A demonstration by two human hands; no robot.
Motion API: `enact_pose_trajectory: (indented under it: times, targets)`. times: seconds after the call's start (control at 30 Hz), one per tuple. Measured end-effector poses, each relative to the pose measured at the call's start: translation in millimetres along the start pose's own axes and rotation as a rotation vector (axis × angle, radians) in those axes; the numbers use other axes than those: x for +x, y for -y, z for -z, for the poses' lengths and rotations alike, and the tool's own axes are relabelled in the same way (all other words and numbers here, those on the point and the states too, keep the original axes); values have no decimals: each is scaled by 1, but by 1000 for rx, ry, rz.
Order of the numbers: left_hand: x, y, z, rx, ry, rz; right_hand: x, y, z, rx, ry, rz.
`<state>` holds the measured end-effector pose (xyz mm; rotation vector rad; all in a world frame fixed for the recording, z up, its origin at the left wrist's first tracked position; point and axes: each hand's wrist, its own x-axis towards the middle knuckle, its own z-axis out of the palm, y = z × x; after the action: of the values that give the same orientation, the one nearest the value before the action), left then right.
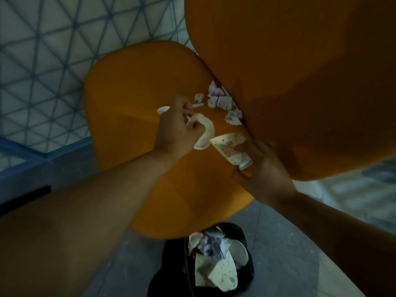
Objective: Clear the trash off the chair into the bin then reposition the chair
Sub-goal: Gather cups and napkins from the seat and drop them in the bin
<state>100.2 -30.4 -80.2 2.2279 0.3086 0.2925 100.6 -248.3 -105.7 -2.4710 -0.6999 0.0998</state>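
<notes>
You're indoors, maybe a café or lounge: orange moulded chair (150, 86), grey floor tiles (285, 243), patterned wall panels (42, 50).

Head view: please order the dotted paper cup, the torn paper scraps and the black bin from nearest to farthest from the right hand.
1. Dotted paper cup: gripped by the right hand, on the chair seat.
2. Torn paper scraps: farther up the seat, against the backrest.
3. Black bin: on the floor below the seat edge, already holding trash.
</notes>
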Motion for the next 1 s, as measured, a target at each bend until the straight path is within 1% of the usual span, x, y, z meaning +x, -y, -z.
enact_pose_trajectory:
  times: [0.1,0.2,0.37,0.5,0.6,0.7,0.8,0.93,1.0]
  targets:
    - [-52,-12,5,19,-52,-52,-37,0,7,36,21,74]
    - [-101,-20,4,33,-43,-60,-75,-3,8,40,54,122]
    - [-192,-27,-6,-21,-22,-36,-137,-6,1,72,91,104]
    - [-264,-7,-19,-35,4,86,-178,-10,-17,102,92,53]
    - [-300,22,-28,26,-2,158,-206,-13,-41,115,104,32]
    - [-320,53,-42,96,-5,231,-223,-15,-66,120,114,19]
    - [-335,80,-75,154,10,304,-235,-19,-89,161,104,-8]
    - [-350,104,-124,201,41,397,-246,-26,-107,218,145,45]
    - [-356,115,-145,255,96,426,-247,-31,-114,245,147,57]
